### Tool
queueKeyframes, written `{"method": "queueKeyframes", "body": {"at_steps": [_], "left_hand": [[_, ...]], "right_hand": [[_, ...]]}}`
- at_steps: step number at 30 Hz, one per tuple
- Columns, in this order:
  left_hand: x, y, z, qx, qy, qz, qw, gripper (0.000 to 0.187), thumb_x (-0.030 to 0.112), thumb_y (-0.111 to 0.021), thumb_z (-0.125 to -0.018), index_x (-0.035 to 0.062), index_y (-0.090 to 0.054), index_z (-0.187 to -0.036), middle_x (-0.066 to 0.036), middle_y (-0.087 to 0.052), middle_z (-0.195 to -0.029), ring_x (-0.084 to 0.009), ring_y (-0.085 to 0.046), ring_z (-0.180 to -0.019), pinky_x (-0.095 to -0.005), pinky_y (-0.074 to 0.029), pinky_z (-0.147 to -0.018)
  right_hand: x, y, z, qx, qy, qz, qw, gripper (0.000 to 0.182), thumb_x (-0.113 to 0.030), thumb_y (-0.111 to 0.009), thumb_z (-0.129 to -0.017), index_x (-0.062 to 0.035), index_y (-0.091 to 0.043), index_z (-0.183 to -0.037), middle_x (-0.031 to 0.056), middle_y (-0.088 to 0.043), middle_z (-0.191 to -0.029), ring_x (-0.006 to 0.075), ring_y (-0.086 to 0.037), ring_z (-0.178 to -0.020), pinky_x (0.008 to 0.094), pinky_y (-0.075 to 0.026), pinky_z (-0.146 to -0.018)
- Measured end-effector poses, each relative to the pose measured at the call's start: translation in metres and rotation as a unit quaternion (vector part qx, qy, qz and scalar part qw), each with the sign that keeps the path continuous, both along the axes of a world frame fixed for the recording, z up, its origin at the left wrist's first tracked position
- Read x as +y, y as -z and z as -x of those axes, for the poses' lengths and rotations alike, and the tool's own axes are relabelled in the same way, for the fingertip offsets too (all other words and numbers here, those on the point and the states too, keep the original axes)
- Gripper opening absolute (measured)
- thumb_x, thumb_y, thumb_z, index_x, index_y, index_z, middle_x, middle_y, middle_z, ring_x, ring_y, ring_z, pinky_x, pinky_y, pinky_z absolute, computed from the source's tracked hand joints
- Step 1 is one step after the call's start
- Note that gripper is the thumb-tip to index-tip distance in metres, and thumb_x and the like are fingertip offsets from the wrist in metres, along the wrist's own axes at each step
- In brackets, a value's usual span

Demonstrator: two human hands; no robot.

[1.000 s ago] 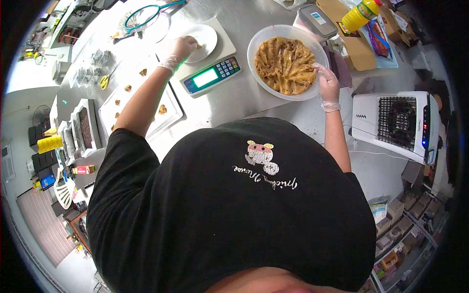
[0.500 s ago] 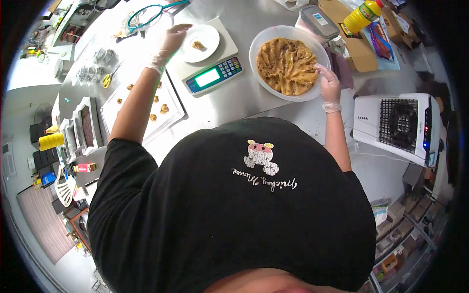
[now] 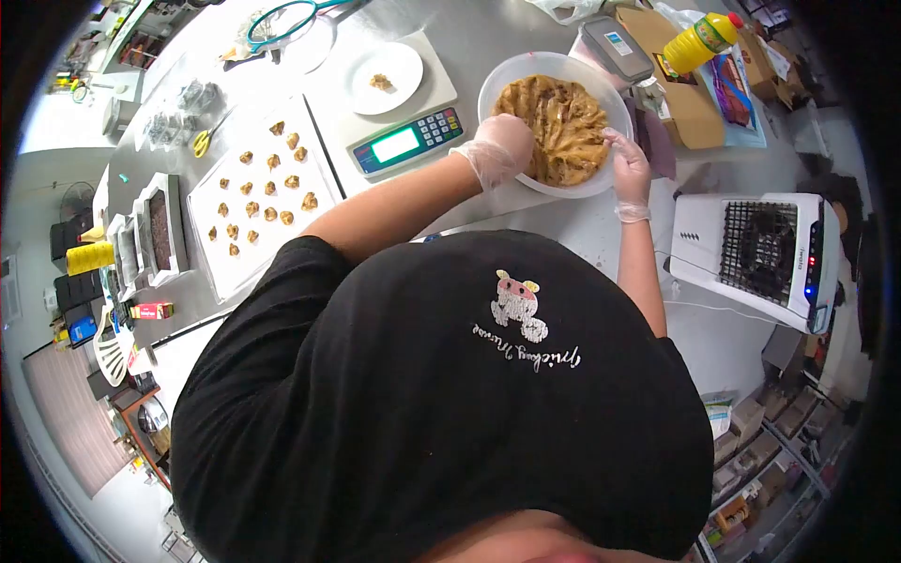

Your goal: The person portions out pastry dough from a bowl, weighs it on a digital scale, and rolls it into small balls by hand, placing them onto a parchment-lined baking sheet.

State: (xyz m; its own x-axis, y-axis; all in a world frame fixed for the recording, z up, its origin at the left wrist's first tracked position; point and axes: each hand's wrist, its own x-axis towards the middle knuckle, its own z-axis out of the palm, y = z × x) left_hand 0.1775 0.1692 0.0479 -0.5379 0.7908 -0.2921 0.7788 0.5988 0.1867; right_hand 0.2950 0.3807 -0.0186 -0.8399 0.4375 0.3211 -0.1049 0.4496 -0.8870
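My left hand (image 3: pixel 502 145), in a clear glove, is curled over the near-left side of a wide white bowl (image 3: pixel 554 54) and rests on the brown dough (image 3: pixel 568 117) inside it. Whether it grips any dough is hidden. My gloved right hand (image 3: pixel 627 169) holds the bowl's right rim. Left of the bowl stands a digital scale (image 3: pixel 404 141) with a lit green display. On the scale sits a white plate (image 3: pixel 399 61) carrying one small dough lump (image 3: pixel 380 83). Further left lies a white tray (image 3: pixel 272 251) with several small dough pieces (image 3: pixel 267 188) in rows.
All this sits on a steel worktop. Yellow scissors (image 3: pixel 200 143) and a teal strainer (image 3: pixel 282 23) lie at the back left. A lidded container (image 3: pixel 615 42), a cardboard box (image 3: pixel 680 94) and a yellow bottle (image 3: pixel 699 36) stand behind the bowl. A white appliance (image 3: pixel 751 249) is at the right.
My left hand left the plate on the scale, where a dough lump now lies, and swung right to the bowl. My right hand stayed on the bowl's rim.
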Motion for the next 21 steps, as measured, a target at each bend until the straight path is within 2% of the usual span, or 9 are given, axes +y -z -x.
{"method": "queueKeyframes", "body": {"at_steps": [4, 8, 9, 10, 13, 15, 17, 18, 21], "left_hand": [[0.007, 0.005, 0.004, 0.014, 0.028, 0.057, 0.998, 0.019, 0.012, -0.051, -0.078, 0.0054, -0.067, -0.086, -0.015, -0.066, -0.083, -0.0297, -0.065, -0.08, -0.0404, -0.053, -0.068], [-0.007, -0.009, 0.015, 0.121, -0.04, -0.22, 0.967, 0.021, 0.011, -0.053, -0.075, 0.0076, -0.065, -0.091, -0.011, -0.065, -0.087, -0.0285, -0.063, -0.084, -0.0387, -0.052, -0.072], [-0.021, -0.03, 0.024, 0.125, -0.099, -0.214, 0.964, 0.022, 0.011, -0.053, -0.074, 0.0069, -0.062, -0.095, -0.011, -0.063, -0.089, -0.0288, -0.062, -0.083, -0.0399, -0.051, -0.071], [-0.038, 0.003, 0.055, 0.186, -0.096, -0.292, 0.933, 0.021, 0.011, -0.053, -0.075, 0.0068, -0.06, -0.094, -0.013, -0.061, -0.092, -0.0293, -0.061, -0.083, -0.0397, -0.051, -0.07], [-0.088, 0.027, 0.1, 0.26, -0.249, -0.251, 0.898, 0.032, 0.023, -0.055, -0.079, 0.0069, -0.059, -0.106, -0.014, -0.057, -0.109, -0.0307, -0.055, -0.1, -0.0402, -0.044, -0.089], [-0.12, 0.077, 0.133, 0.302, -0.292, -0.151, 0.895, 0.034, 0.029, -0.055, -0.08, 0.01, -0.06, -0.108, -0.014, -0.058, -0.11, -0.0326, -0.055, -0.101, -0.0419, -0.042, -0.09], [-0.129, 0.084, 0.139, 0.193, -0.284, -0.25, 0.905, 0.027, 0.029, -0.054, -0.081, 0.0169, -0.064, -0.103, -0.015, -0.06, -0.105, -0.033, -0.057, -0.097, -0.0412, -0.045, -0.086], [-0.136, 0.081, 0.141, 0.15, -0.256, -0.276, 0.914, 0.02, 0.03, -0.056, -0.08, 0.0221, -0.068, -0.094, -0.014, -0.063, -0.098, -0.033, -0.059, -0.092, -0.0409, -0.047, -0.082], [-0.135, 0.082, 0.148, 0.18, -0.252, -0.23, 0.923, 0.017, 0.027, -0.057, -0.079, 0.0164, -0.071, -0.08, -0.01, -0.065, -0.094, -0.0271, -0.061, -0.089, -0.0386, -0.049, -0.079]], "right_hand": [[0.0, 0.002, -0.001, 0.005, -0.026, 0.024, 0.999, 0.045, 0.012, -0.035, -0.073, -0.0017, -0.063, -0.106, 0.006, -0.063, -0.105, 0.0137, -0.056, -0.097, 0.0275, -0.04, -0.093], [0.0, 0.0, 0.001, 0.003, -0.003, 0.012, 1.0, 0.037, 0.012, -0.04, -0.076, -0.0024, -0.064, -0.1, 0.0091, -0.065, -0.101, 0.0174, -0.061, -0.096, 0.0288, -0.045, -0.088], [0.0, 0.001, 0.001, 0.003, -0.002, 0.013, 1.0, 0.037, 0.012, -0.04, -0.076, -0.0024, -0.064, -0.1, 0.0091, -0.065, -0.101, 0.0174, -0.061, -0.096, 0.0288, -0.045, -0.088], [0.0, 0.002, 0.001, 0.011, -0.007, 0.009, 1.0, 0.037, 0.012, -0.04, -0.076, -0.0018, -0.064, -0.1, 0.0092, -0.065, -0.101, 0.0176, -0.061, -0.095, 0.029, -0.045, -0.088], [0.002, -0.001, 0.001, 0.018, -0.014, -0.008, 1.0, 0.036, 0.012, -0.04, -0.076, -0.0008, -0.064, -0.099, 0.0096, -0.065, -0.101, 0.0185, -0.061, -0.095, 0.0294, -0.046, -0.088], [0.001, -0.004, 0.0, 0.02, -0.028, -0.018, 0.999, 0.034, 0.012, -0.04, -0.076, -0.0004, -0.064, -0.098, 0.0098, -0.065, -0.101, 0.0191, -0.061, -0.095, 0.0297, -0.046, -0.088], [0.006, -0.002, 0.001, 0.015, -0.032, -0.103, 0.994, 0.031, 0.01, -0.042, -0.078, 0.0013, -0.063, -0.099, 0.0106, -0.065, -0.102, 0.0202, -0.061, -0.096, 0.0308, -0.046, -0.088], [0.004, -0.002, 0.002, 0.01, -0.028, -0.064, 0.998, 0.03, 0.009, -0.042, -0.08, 0.0017, -0.063, -0.099, 0.0111, -0.065, -0.102, 0.0204, -0.06, -0.097, 0.0308, -0.045, -0.089], [0.009, 0.007, 0.002, -0.017, -0.027, -0.021, 0.999, 0.027, 0.006, -0.044, -0.083, 0.0031, -0.062, -0.101, 0.0122, -0.064, -0.103, 0.0201, -0.059, -0.099, 0.0306, -0.044, -0.09]]}}
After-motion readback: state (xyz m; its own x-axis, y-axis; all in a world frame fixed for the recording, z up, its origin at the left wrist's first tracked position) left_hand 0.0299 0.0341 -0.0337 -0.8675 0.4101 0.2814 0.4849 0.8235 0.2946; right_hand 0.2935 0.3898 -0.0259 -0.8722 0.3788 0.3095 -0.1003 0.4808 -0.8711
